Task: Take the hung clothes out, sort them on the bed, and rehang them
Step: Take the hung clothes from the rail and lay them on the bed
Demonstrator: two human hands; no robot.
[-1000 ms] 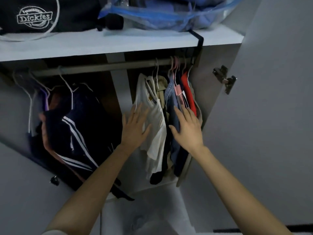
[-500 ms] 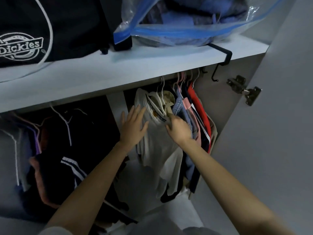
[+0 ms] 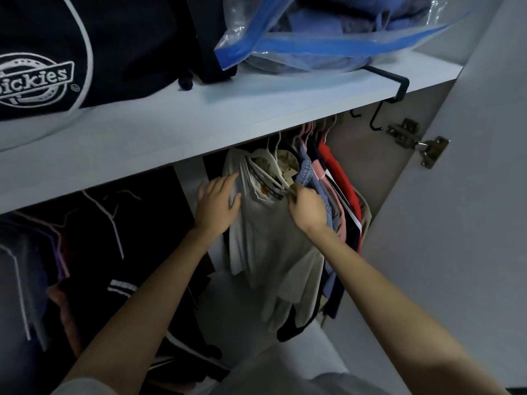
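Since half a second ago the right hand (image 3: 308, 208), then only slid in among the garments, has been closed. Its fingers are curled and pinch the collar of the white shirt (image 3: 271, 240) at the shirt's 1 o'clock; whether the hanger wire is caught as well cannot be told. The left hand (image 3: 216, 201) has been brought against the shirt's 10 o'clock shoulder, its fingers spread and laid flat on the cloth. The shirt is thus held from both sides, and the taking-out step is judged to be only just begun: the shirt is not yet taken out of the wardrobe. Nearest, at 6 o'clock of the view, the two forearms (image 3: 137, 303) are seen reaching upward. Just at 3 o'clock of the shirt a denim garment (image 3: 307, 173) is touched by it. Beyond that, pink and dark pieces and a red garment (image 3: 339, 178) are packed together. At 8 o'clock dark clothes (image 3: 85, 266) hang well apart from both hands. Farthest, at 12 o'clock, the shelf (image 3: 199, 124) carries a black bag (image 3: 99, 47) and a clear plastic bag (image 3: 328, 32). The rail is hidden behind the shelf edge, and no bed is in view.
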